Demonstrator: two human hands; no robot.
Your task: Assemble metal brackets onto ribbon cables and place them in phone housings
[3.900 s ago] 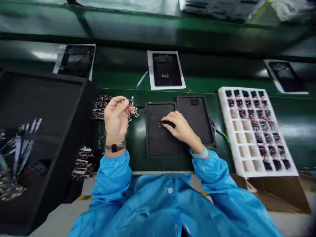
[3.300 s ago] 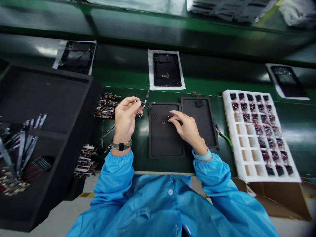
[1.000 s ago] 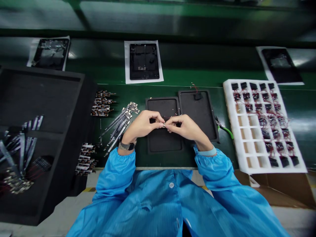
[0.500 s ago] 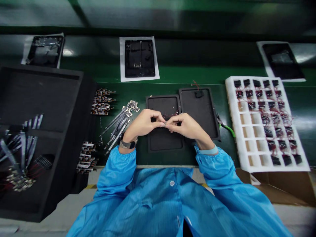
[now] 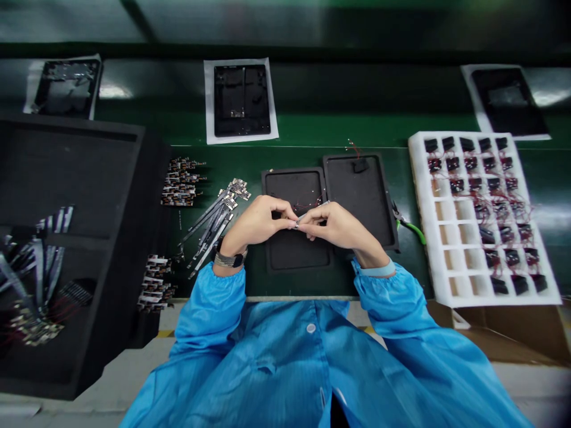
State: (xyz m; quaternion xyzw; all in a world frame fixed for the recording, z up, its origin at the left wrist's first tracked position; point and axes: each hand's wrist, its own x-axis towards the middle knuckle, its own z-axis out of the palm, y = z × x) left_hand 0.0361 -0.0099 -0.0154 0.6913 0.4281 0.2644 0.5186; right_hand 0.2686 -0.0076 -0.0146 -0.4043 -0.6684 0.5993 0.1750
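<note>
My left hand [image 5: 256, 223] and my right hand [image 5: 339, 226] meet over the left black foam pad [image 5: 294, 255]. Both pinch a small metal part with thin red wires [image 5: 298, 222] between fingertips. The wires trail back across the pad. A second black pad [image 5: 357, 196] lies to the right with a small black component at its top. A bundle of flat flex cable boards [image 5: 214, 217] lies on the green mat just left of my left hand.
A white foam grid tray [image 5: 428, 238] at right holds several small wired parts. Green-handled cutters [image 5: 408, 226] lie beside it. A large black foam bin [image 5: 66, 255] stands at left with boards inside. Stacks of small boards [image 5: 181, 184] and tablet shells on paper [image 5: 241, 98] lie beyond.
My left hand, earlier lifted holding a flex cable, has come to the pad and joined the right hand. The cable bundle now lies on the mat. Over the last second the hands barely move.
</note>
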